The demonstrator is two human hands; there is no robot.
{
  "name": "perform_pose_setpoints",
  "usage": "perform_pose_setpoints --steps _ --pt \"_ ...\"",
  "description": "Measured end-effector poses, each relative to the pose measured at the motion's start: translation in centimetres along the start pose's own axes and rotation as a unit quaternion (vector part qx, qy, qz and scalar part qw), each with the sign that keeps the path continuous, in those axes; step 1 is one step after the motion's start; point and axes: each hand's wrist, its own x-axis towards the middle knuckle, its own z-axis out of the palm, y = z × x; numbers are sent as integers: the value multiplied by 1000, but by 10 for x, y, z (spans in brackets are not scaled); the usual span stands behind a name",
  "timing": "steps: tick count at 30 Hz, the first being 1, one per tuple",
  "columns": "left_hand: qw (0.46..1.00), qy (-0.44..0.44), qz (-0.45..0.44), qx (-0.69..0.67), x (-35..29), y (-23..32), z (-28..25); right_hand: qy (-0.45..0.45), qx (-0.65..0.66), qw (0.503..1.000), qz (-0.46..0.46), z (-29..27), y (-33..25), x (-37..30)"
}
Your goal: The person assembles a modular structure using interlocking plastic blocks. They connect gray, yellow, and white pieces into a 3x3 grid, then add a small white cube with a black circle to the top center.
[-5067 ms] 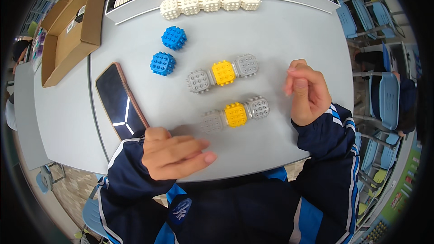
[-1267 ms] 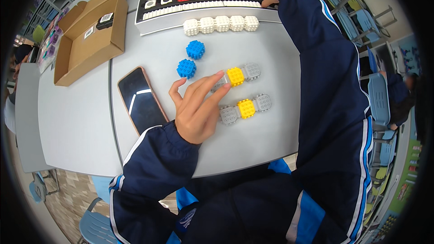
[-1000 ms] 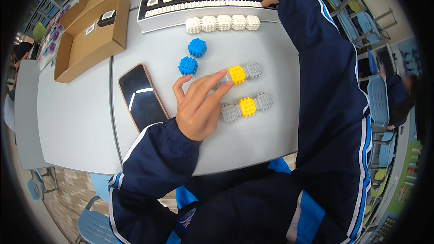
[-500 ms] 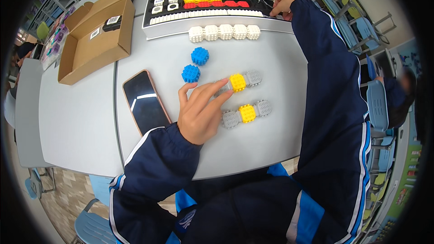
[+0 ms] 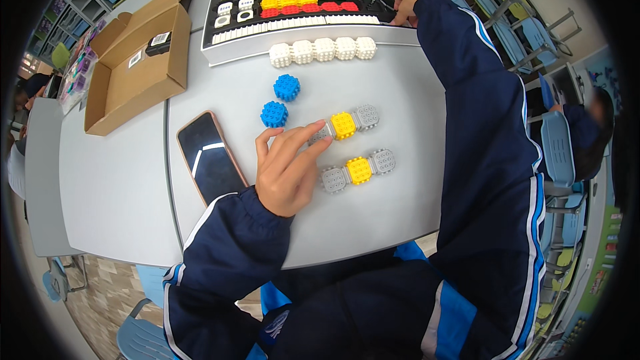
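Note:
My left hand (image 5: 288,172) lies over the table with its fingers stretched and apart. Its fingertips touch the left grey block (image 5: 321,135) of a short row, which continues with a yellow block (image 5: 343,126) and another grey block (image 5: 367,117). Nearer me is a matching row with a yellow block (image 5: 359,170) between two grey ones. My right hand (image 5: 406,5) reaches into the right side of the building-block tray (image 5: 220,55), fingers bent together and pointing down; what they pinch, if anything, is hidden. Two blue blocks (image 5: 287,88) sit left of the rows.
A joined row of white blocks (image 5: 323,51) lies along the tray's front. The tray holds red, yellow, green, blue and white pieces. A phone (image 5: 212,160) lies beside my left hand. Further left stands an open cardboard box (image 5: 137,93). Blue chairs (image 5: 557,153) are to the right.
The whole view has shifted slightly, moving the table's contents a little left. My left hand stays at the grey block, and my right hand remains in the tray's right side.

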Motion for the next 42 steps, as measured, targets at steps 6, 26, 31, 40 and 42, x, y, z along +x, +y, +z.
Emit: perform_pose_setpoints --steps 6,26,31,40,42 --pt "1000 1 2 -4 1 2 -1 44 23 999 20 -4 -10 -18" --pt "1000 5 15 -20 6 3 -1 145 49 988 -36 -11 19 -43" --pt "1000 6 14 -18 7 5 -3 236 185 931 -207 -25 34 -107" --pt "1000 12 -16 -8 8 3 1 78 316 862 -388 66 0 -241" --pt "999 -3 -52 -2 9 3 2 27 350 863 -364 86 2 -240"
